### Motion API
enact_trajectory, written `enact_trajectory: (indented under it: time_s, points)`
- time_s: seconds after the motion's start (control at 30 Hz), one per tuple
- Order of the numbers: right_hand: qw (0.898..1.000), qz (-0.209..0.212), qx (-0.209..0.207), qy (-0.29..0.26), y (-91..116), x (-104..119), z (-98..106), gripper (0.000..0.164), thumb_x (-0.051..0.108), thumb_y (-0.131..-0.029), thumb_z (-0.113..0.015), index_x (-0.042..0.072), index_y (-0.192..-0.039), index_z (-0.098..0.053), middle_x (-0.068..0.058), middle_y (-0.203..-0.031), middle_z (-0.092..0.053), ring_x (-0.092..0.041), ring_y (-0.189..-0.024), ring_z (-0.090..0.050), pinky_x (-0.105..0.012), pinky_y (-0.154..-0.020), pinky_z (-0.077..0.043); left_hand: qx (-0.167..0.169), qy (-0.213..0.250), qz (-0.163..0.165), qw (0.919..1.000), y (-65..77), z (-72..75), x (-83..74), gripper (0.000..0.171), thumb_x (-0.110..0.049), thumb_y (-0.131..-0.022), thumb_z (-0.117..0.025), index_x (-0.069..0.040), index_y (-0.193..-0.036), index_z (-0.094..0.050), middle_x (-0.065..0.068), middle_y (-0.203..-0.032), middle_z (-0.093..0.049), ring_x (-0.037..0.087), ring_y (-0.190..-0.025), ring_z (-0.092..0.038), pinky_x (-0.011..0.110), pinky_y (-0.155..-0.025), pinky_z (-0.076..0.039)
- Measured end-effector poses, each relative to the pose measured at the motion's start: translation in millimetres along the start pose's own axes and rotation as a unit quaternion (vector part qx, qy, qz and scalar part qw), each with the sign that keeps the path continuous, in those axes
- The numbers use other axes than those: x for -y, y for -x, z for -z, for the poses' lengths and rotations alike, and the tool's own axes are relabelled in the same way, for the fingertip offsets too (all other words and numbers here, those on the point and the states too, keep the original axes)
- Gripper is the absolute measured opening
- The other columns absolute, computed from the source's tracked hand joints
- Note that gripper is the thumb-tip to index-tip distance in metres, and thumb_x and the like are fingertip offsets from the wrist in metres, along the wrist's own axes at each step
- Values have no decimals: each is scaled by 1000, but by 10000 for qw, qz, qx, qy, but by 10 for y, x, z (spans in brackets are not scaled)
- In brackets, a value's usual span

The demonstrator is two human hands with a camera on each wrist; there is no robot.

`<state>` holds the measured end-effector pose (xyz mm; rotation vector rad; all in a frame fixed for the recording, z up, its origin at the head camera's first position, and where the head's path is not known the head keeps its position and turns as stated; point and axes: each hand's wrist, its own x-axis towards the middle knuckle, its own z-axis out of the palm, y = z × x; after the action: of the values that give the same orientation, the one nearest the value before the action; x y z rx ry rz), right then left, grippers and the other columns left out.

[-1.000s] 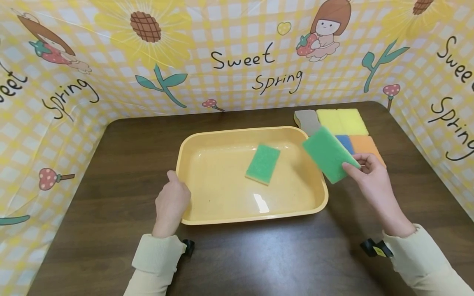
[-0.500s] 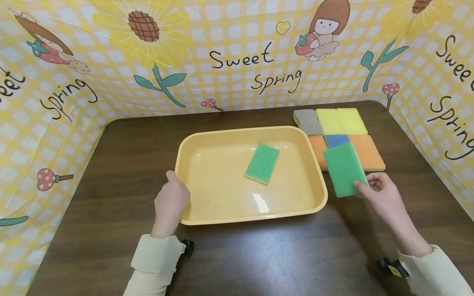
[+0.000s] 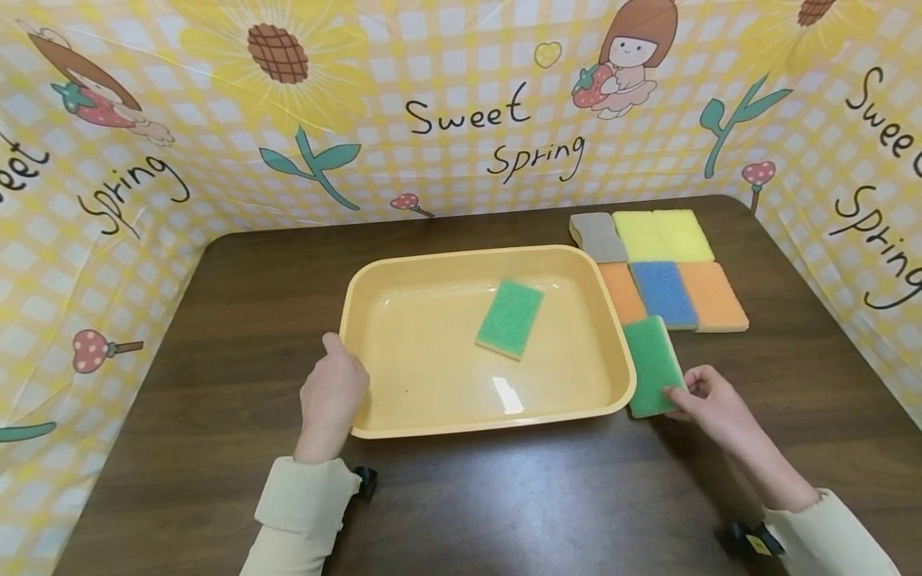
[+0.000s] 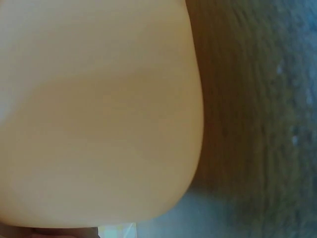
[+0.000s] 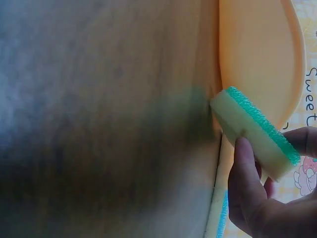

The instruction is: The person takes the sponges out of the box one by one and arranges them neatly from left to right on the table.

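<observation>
My right hand [image 3: 716, 404] pinches a green sponge [image 3: 654, 366] by its right edge, low beside the right end of the yellow tray [image 3: 475, 428]. In the right wrist view this scouring sponge [image 5: 252, 134] shows a green layer over a thick cream one, between thumb and fingers. Whether it touches the table is hard to tell. Another green sponge [image 3: 510, 318] lies flat inside the tray, right of its middle. At the tray's left end my left hand [image 3: 334, 396] grips the rim, its fingertips hidden. The left wrist view holds mostly the tray's outer wall [image 4: 109, 124].
Behind the held sponge lie a grey sponge [image 3: 599, 237], yellow sponges [image 3: 663, 236], a blue sponge [image 3: 664, 295] and orange sponges [image 3: 713, 296], side by side on the dark wooden table [image 3: 461, 504]. A patterned cloth [image 3: 461, 48] rises around the back and sides.
My right hand has brought the green sponge down toward me, from over the tray's right rim to beside the tray, uncovering the blue and orange sponges. The left hand stays at the rim.
</observation>
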<state>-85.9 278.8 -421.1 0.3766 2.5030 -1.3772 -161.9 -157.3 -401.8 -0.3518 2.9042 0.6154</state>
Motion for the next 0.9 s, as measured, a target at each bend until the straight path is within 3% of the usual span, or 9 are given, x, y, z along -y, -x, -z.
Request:
enact_trajectory:
  time_s: [0.2, 0.43, 0.63, 0.9]
  points:
    - [9988, -230, 212, 379, -15, -9, 46, 32, 20, -97, -49, -10, -102, -39, -10, -86, -53, -5, -71, -60, -24, -67, -55, -19, -1, 6, 10000, -4, 0, 2, 28, -15, -98, -31, 6, -116, -30, 23, -73, -57, 31, -59, -56, 36, -46, -38]
    - [9929, -414, 477, 1012, -39, -48, 108, 42, 31, -98, -48, -10, -104, -46, -9, -86, -55, -13, -74, -54, -25, -64, -51, -24, 20, -3, 10000, -8, 3, 8, 28, -15, -98, -31, 6, -117, -29, 22, -73, -57, 30, -58, -56, 35, -46, -37]
    - [9914, -421, 649, 1052, -78, -74, 113, 46, 31, -99, -47, -14, -110, -47, -13, -91, -58, -13, -76, -55, -26, -67, -52, -45, 59, -36, 10000, -5, -1, 11, 29, -14, -98, -30, 7, -118, -29, 21, -72, -55, 28, -56, -54, 34, -45, -36]
    - [9919, -387, 585, 1062, -100, -79, 106, 45, 30, -99, -48, -14, -108, -48, -12, -87, -57, -13, -75, -55, -27, -66, -54, -21, 54, -20, 10000, -2, -4, 11, 30, -14, -98, -30, 7, -120, -28, 20, -71, -55, 28, -55, -54, 33, -44, -36]
